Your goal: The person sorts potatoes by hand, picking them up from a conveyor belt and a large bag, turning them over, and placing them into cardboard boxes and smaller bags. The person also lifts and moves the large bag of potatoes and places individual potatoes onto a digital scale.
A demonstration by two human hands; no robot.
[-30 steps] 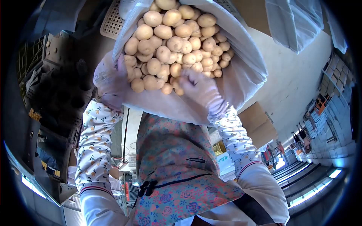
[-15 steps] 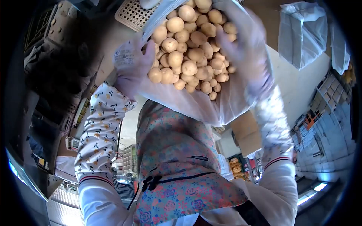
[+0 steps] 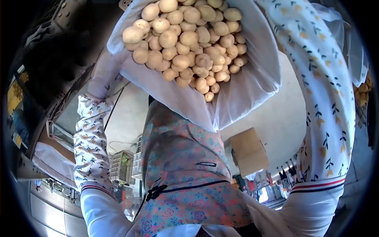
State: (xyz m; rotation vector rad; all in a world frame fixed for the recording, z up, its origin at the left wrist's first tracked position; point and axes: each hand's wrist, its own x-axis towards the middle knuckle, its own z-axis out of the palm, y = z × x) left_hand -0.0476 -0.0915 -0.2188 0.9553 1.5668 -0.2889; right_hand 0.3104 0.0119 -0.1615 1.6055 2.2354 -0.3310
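Observation:
A white translucent bag gapes at the top centre, its rim folded wide. Inside it lies a heap of small, round, pale-brown potatoes. My left hand, in a pale glove, is at the bag's left rim and grips it there; most of its fingers are hidden by the fabric. My right arm, in a patterned sleeve, reaches up past the bag's right side. The right hand itself lies beyond the top edge of the view.
A floral apron covers my front below the bag. A brown cardboard box is at the lower right of the bag. Plastic crates stand at the lower left. Other translucent white bags hang at the upper right.
My right hand has left the potatoes and gone up out of view. The left hand has moved left and down along the rim. The bag's mouth is spread wider.

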